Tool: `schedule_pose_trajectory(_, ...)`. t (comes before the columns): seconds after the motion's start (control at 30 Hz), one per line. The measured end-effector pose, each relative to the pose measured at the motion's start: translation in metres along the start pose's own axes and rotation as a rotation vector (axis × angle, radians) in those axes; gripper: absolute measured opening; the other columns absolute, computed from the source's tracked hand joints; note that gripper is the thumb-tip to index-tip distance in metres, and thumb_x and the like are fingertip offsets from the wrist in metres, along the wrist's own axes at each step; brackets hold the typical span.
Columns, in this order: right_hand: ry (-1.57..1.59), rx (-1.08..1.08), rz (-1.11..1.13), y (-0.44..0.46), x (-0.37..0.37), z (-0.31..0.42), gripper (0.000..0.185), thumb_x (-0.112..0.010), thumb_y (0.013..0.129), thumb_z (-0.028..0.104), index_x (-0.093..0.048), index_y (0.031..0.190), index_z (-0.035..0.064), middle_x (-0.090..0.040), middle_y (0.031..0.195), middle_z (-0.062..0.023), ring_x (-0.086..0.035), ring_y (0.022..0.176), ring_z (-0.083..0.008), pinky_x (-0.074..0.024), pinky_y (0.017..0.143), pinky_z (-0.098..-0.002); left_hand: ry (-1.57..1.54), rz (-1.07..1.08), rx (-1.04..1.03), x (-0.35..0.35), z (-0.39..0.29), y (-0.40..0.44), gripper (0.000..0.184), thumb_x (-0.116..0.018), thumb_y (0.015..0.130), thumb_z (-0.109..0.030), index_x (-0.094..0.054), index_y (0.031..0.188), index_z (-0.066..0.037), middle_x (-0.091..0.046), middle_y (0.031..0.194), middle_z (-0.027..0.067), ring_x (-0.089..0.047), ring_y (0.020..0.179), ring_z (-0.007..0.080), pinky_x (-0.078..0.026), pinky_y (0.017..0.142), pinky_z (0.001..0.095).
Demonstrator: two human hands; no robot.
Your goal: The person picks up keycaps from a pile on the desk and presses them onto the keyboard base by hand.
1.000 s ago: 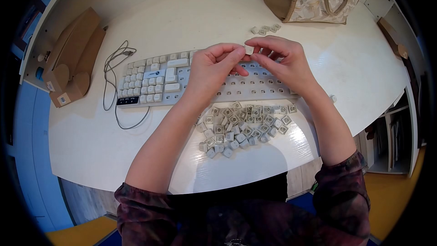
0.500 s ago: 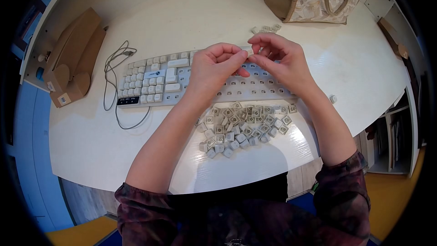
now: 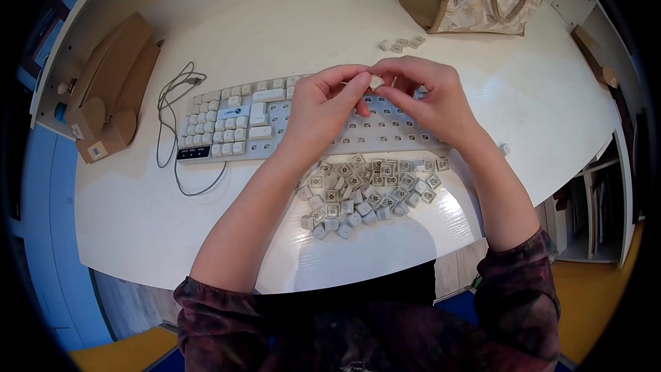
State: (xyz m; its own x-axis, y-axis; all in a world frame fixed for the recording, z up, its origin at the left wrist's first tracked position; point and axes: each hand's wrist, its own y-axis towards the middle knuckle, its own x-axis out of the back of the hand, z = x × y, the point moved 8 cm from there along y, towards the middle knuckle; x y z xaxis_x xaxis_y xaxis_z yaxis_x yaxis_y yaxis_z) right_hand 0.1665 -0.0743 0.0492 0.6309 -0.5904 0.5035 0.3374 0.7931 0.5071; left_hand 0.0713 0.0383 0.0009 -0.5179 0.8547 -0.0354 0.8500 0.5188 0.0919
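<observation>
A small whitish keycap (image 3: 376, 83) is pinched between the fingertips of my left hand (image 3: 326, 100) and my right hand (image 3: 432, 96). Both hands hover over the upper right half of a white keyboard (image 3: 261, 132). Its left part still bears keycaps, while the right part shows bare switch sockets. Just below the keyboard lies a loose pile of keycaps (image 3: 354, 181), many with their undersides up. Several more keycaps (image 3: 401, 47) sit on the desk beyond my hands. One single keycap (image 3: 505, 149) lies right of my right wrist.
A grey cable (image 3: 160, 124) curls on the white desk (image 3: 172, 234) left of the keyboard. Cardboard pieces (image 3: 113, 89) stand at the far left. A patterned bag (image 3: 482, 0) is at the back right, and shelves (image 3: 599, 207) are at the right.
The keycap has turned between my fingertips. My right fingers have closed in toward my left ones. The keyboard and the pile have stayed in place.
</observation>
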Motion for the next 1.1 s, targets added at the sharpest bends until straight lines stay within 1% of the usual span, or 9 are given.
schedule_pose_trajectory(0.17,-0.120,0.072,0.016,0.001,0.001,0.005,0.022,-0.071,0.082,0.006,-0.072,0.104,0.0056,-0.067,0.077,-0.0049,-0.058,0.060,-0.0135,-0.0478,0.057,-0.0259,0.081,0.015,-0.031,-0.002,-0.005,0.000,0.025,-0.064,0.096,-0.016,-0.069,0.116,-0.001,-0.067,0.081,0.0005,-0.058,0.071,0.0061,-0.047,0.066,0.0210)
schedule_pose_trajectory(0.27,-0.151,0.058,0.063,0.001,0.000,0.002,0.022,-0.072,0.082,0.007,-0.072,0.104,0.0054,-0.068,0.078,-0.0054,-0.059,0.062,-0.0128,-0.0489,0.058,-0.0256,0.055,0.034,-0.065,-0.005,-0.005,-0.001,0.027,-0.063,0.096,-0.013,-0.066,0.119,0.000,-0.067,0.085,0.0014,-0.059,0.072,0.0068,-0.048,0.069,0.0216)
schedule_pose_trajectory(0.37,-0.048,-0.104,0.058,0.001,0.002,-0.007,0.022,-0.073,0.080,0.007,-0.072,0.103,0.0054,-0.068,0.078,-0.0052,-0.060,0.063,-0.0123,-0.0495,0.059,-0.0251,-0.032,0.016,-0.093,-0.006,-0.004,-0.002,0.029,-0.061,0.097,-0.012,-0.063,0.123,0.001,-0.066,0.094,0.0026,-0.060,0.077,0.0071,-0.049,0.074,0.0222)
schedule_pose_trajectory(0.47,0.103,-0.298,-0.072,0.004,0.017,-0.036,0.021,-0.076,0.078,0.009,-0.073,0.099,0.0057,-0.068,0.078,-0.0048,-0.059,0.063,-0.0119,-0.0491,0.060,-0.0252,0.103,-0.034,-0.144,-0.002,-0.007,0.000,0.032,-0.063,0.095,-0.011,-0.062,0.125,-0.002,-0.066,0.102,0.0057,-0.062,0.085,0.0105,-0.051,0.080,0.0259)
schedule_pose_trajectory(0.57,-0.056,-0.307,-0.021,0.005,0.019,-0.050,0.021,-0.079,0.075,0.013,-0.075,0.094,0.0066,-0.068,0.079,-0.0038,-0.059,0.065,-0.0126,-0.0490,0.062,-0.0265,0.670,-0.052,-0.484,-0.003,-0.025,-0.008,0.036,-0.068,0.089,-0.013,-0.063,0.124,-0.006,-0.067,0.107,0.0085,-0.063,0.097,0.0188,-0.050,0.086,0.0332)
schedule_pose_trajectory(0.67,-0.152,-0.358,0.023,0.002,0.012,-0.055,0.023,-0.080,0.074,0.019,-0.076,0.093,0.0076,-0.068,0.079,-0.0034,-0.059,0.068,-0.0135,-0.0492,0.065,-0.0283,0.984,-0.024,-0.641,-0.016,-0.028,-0.015,0.044,-0.074,0.082,-0.020,-0.064,0.124,-0.010,-0.065,0.113,0.0093,-0.059,0.109,0.0266,-0.046,0.094,0.0398)
schedule_pose_trajectory(0.87,-0.220,-0.317,0.033,0.000,0.006,-0.059,0.021,-0.080,0.074,0.022,-0.076,0.091,0.0097,-0.070,0.081,-0.0035,-0.064,0.072,-0.0170,-0.0505,0.066,-0.0310,1.062,0.095,-0.626,-0.024,-0.021,-0.016,0.051,-0.073,0.080,-0.034,-0.063,0.125,-0.012,-0.058,0.126,0.0098,-0.052,0.120,0.0293,-0.038,0.103,0.0430)
schedule_pose_trajectory(0.97,-0.213,-0.358,0.035,0.000,0.003,-0.054,0.018,-0.079,0.077,0.010,-0.074,0.091,0.0016,-0.064,0.079,-0.0012,-0.054,0.070,-0.0089,-0.0475,0.065,-0.0247,1.109,0.113,-0.621,-0.026,-0.018,-0.016,0.054,-0.071,0.082,-0.040,-0.062,0.128,-0.012,-0.056,0.129,0.0110,-0.051,0.122,0.0301,-0.036,0.105,0.0439)
schedule_pose_trajectory(1.1,-0.221,-0.358,0.067,0.001,0.003,-0.054,0.017,-0.078,0.078,0.010,-0.074,0.093,0.0014,-0.065,0.079,-0.0023,-0.055,0.068,-0.0095,-0.0482,0.064,-0.0253,1.178,0.128,-0.597,-0.030,-0.015,-0.017,0.059,-0.068,0.085,-0.047,-0.060,0.132,-0.013,-0.054,0.132,0.0113,-0.047,0.126,0.0301,-0.033,0.107,0.0439)
